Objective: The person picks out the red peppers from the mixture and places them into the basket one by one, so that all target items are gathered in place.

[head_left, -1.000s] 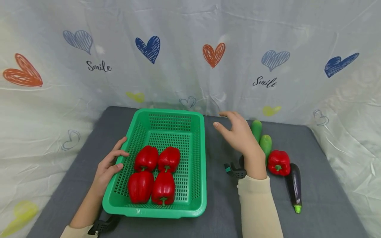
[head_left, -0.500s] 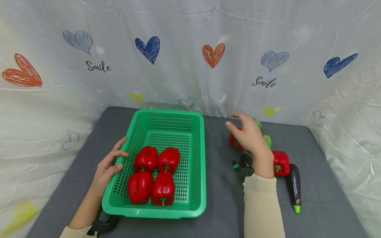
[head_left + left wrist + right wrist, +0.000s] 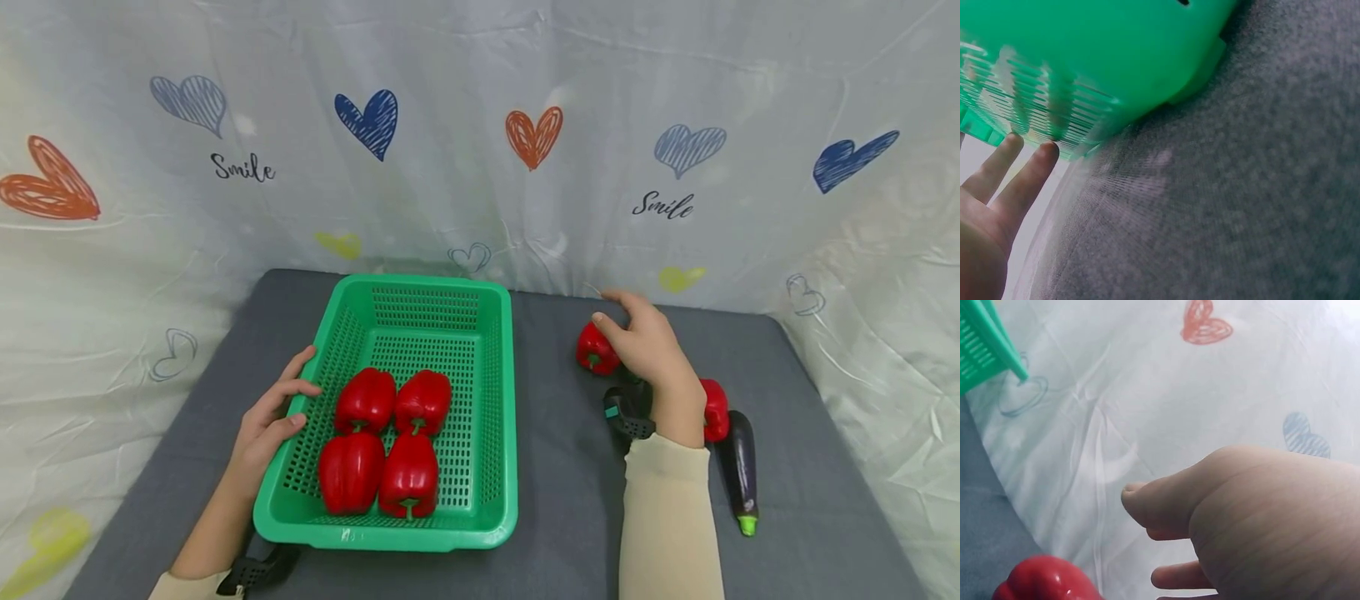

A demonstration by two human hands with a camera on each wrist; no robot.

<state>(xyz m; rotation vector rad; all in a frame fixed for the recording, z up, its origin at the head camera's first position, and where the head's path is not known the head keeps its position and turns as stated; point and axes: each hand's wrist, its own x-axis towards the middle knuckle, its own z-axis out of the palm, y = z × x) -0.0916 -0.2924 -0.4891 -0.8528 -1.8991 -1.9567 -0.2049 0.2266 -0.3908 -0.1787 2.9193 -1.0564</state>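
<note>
My left hand (image 3: pixel 266 429) rests on the left rim of a green plastic basket (image 3: pixel 514 433), its index finger and thumb over the edge. In the left wrist view, two straight fingers touch the basket's slotted outer wall. Several red bell peppers (image 3: pixel 408 475) lie inside the basket. My right hand (image 3: pixel 652 346) hovers over the vegetables at the right, thumb and fingers apart and holding nothing. Just left of its thumb lies one red bell pepper (image 3: pixel 595 350), also low in the right wrist view. The cucumbers seen earlier are almost wholly hidden beneath this hand.
Right of the right wrist, another red bell pepper (image 3: pixel 715 410) lies partly covered, with a dark purple eggplant (image 3: pixel 738 462) beside it. A grey cloth (image 3: pixel 562 517) covers the table. A white curtain printed with hearts (image 3: pixel 450 208) hangs behind and at both sides.
My right hand has moved rightward and a little down over the cucumbers, uncovering the red bell pepper on its left. My left hand stays at the basket rim.
</note>
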